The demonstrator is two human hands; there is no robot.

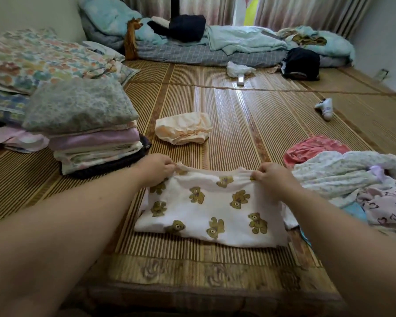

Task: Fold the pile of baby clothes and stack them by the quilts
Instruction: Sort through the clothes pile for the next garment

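A white baby garment with brown bear prints lies flat on the bamboo mat in front of me. My left hand pinches its far left corner and my right hand pinches its far right corner at the elastic edge. To the right sits the unfolded pile of baby clothes, with floral, pink and heart-print pieces. At the left a stack of folded clothes stands beside the quilts. A peach garment lies crumpled on the mat beyond the bear garment.
The bamboo mat stretches ahead. At the far end lie a thin mattress with light blue bedding and dark bags. A white toy and a small white device sit on the mat.
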